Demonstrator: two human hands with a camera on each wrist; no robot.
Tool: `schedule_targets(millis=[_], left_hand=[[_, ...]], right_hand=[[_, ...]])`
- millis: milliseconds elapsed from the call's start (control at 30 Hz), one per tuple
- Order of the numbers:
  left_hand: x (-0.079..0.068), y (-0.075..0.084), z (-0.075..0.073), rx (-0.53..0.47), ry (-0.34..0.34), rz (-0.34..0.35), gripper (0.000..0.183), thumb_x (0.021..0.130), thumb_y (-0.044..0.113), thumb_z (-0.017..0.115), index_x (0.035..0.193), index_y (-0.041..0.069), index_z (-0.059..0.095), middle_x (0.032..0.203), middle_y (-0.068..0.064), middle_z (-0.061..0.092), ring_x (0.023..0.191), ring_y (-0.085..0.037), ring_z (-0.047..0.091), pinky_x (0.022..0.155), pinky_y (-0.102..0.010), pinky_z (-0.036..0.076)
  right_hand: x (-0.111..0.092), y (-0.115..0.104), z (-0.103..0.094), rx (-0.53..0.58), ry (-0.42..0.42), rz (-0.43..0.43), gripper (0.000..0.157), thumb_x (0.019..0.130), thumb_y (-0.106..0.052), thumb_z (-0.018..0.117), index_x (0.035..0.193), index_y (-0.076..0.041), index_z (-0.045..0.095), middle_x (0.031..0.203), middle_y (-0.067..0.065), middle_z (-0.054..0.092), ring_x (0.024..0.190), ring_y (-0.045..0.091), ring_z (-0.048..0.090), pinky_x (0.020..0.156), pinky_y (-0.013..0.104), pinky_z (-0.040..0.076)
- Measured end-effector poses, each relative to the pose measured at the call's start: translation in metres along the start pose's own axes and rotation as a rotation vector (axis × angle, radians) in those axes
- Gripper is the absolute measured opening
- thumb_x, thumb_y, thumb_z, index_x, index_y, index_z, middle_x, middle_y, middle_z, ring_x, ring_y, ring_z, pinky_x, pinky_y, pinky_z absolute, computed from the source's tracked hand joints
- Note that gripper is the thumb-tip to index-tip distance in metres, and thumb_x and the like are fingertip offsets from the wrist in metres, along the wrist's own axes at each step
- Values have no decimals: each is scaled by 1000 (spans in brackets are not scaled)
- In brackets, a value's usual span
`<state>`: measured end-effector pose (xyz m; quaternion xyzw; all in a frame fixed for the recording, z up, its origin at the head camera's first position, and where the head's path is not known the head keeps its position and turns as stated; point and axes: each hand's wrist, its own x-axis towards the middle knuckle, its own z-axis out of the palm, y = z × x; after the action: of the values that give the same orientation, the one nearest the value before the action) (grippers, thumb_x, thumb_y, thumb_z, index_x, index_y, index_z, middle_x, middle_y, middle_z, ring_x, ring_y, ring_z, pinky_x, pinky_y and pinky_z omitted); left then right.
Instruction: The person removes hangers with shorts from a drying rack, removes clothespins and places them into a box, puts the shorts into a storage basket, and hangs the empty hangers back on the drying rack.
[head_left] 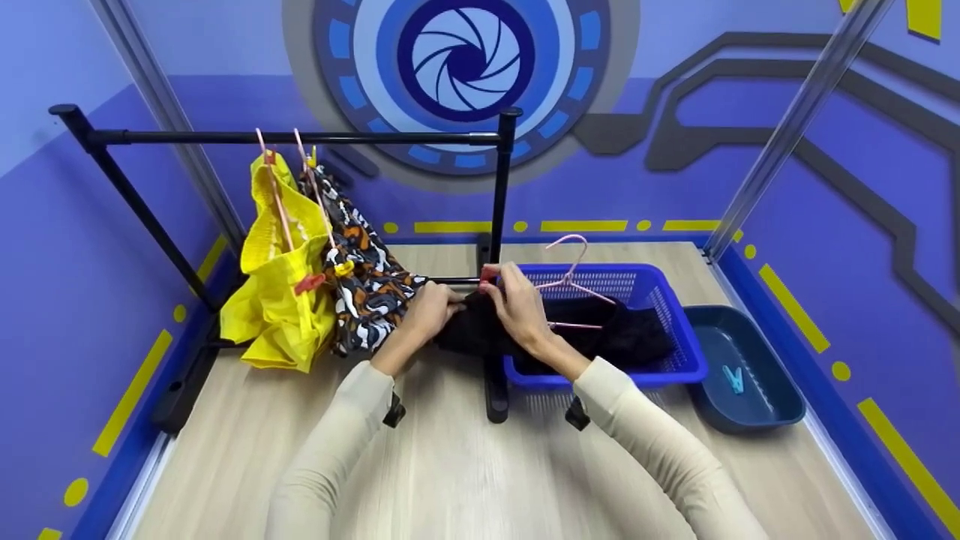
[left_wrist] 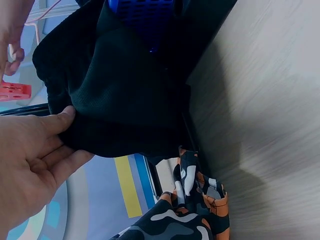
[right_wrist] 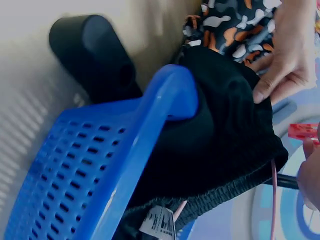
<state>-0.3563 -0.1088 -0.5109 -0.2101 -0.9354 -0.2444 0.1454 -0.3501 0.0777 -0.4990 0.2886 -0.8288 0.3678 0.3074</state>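
A black garment [head_left: 472, 330] with a gathered elastic waistband hangs over the near-left part of a blue basket. My left hand [head_left: 431, 309] pinches its edge between thumb and fingers, plain in the left wrist view. Beside it, my right hand [head_left: 523, 307] holds a red clothespin [head_left: 487, 277] between thumb and fingertips, just past the waistband. A pink hanger [head_left: 569, 276] runs inside the waistband, its hook standing up over the basket. In the right wrist view a white label [right_wrist: 158, 223] shows inside the garment.
A black rack [head_left: 315, 138] carries yellow clothing [head_left: 281, 300] and camouflage-patterned clothing [head_left: 367, 292] on pink hangers, with clothespins. The blue basket [head_left: 684, 341] stands right of the rack's near post. Beyond it, a dark blue tub [head_left: 757, 409] holds a light-blue clothespin [head_left: 733, 379].
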Motion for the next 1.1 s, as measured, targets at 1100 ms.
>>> schedule_targets(millis=[1100], left_hand=[[2, 3, -1, 16, -19, -32, 18, 81, 15, 74, 99, 16, 76, 96, -8, 73, 90, -25, 69, 78, -39, 54]], right_hand=[[45, 59, -138, -135, 405, -6, 35, 92, -12, 60, 126, -5, 60, 107, 17, 59, 97, 25, 59, 87, 29, 50]])
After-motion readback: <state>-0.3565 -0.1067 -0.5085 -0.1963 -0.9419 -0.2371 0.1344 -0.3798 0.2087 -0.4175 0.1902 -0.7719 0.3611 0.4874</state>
